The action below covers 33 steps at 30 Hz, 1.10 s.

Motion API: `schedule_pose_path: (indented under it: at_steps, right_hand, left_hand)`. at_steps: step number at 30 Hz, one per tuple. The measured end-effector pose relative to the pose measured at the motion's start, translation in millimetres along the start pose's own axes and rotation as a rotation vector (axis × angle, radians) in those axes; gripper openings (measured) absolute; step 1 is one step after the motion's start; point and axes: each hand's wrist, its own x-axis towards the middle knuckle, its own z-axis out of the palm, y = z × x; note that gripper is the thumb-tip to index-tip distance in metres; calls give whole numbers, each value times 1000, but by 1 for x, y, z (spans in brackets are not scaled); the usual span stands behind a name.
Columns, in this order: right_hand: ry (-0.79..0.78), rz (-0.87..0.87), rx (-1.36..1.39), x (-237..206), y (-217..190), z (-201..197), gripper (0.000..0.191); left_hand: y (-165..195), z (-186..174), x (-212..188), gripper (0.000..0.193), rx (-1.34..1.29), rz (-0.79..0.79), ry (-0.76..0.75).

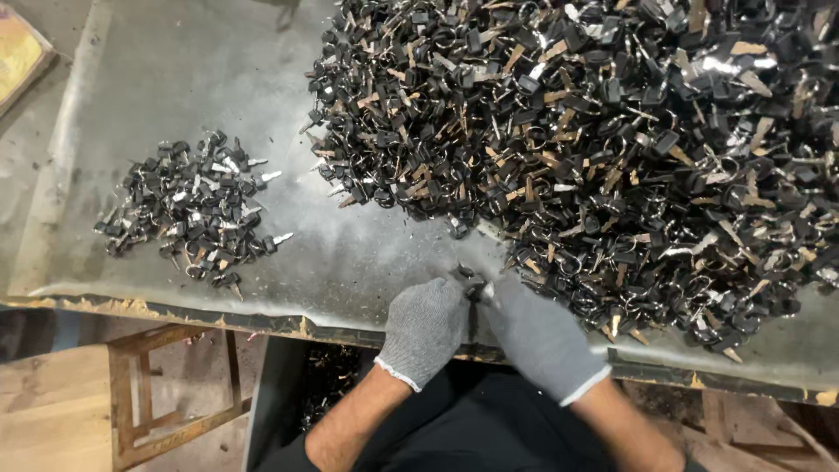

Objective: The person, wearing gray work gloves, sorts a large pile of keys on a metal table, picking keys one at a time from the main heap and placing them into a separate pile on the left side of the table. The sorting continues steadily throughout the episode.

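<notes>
A small black-headed key (473, 288) sits pinched between the two gloved hands, just above the near edge of the metal table (218, 79) and close to the foot of the big heap; the left hand (426, 325) is clenched around its near side, fingertips closed on the dark head, while the right hand (535, 334) meets it from the other side with fingers also closed on it (whether a ring or a second key hangs there too is hidden by the gloves); the key's long axis looks to run roughly left to right between the hands, though which end carries the blade I cannot tell, since only a dark sliver and a pale glint show. By my judgement the step in hand is working on a single key taken from the large pile of keys (612, 140), which spreads over the right half of the table, black heads, brown tags and bright rings all tangled; the next move likely calls for a steady two-handed pinch and a small twist or pull, then a clean release; well apart to the left lies a small pile of keys (188, 210), blades showing silver; below the table edge stands a rusty metal frame (144, 393).
</notes>
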Motion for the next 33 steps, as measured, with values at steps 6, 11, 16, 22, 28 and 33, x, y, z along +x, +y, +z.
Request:
schedule_pose_path:
  at_steps: [6,11,16,22,28,33]
  right_hand:
    - [88,-165,68,2,2,-3,30]
    - [139,-70,148,4,19,12,38]
    - [375,-389,-48,8,25,34,30]
    - [227,-122,146,-5,28,23,55]
    - [149,-72,275,-12,22,17,53]
    - [167,-162,170,-9,21,17,41]
  left_hand:
    - [-11,-3,-6,14,-20,-2,47]
    - [-23,-10,8,13,200,-129,472]
    - [-13,-3,54,22,-7,-144,246]
    - [-11,6,45,26,230,193,151]
    - [1,-1,18,51,77,70,-66]
    - [5,-16,16,29,-183,-399,-181]
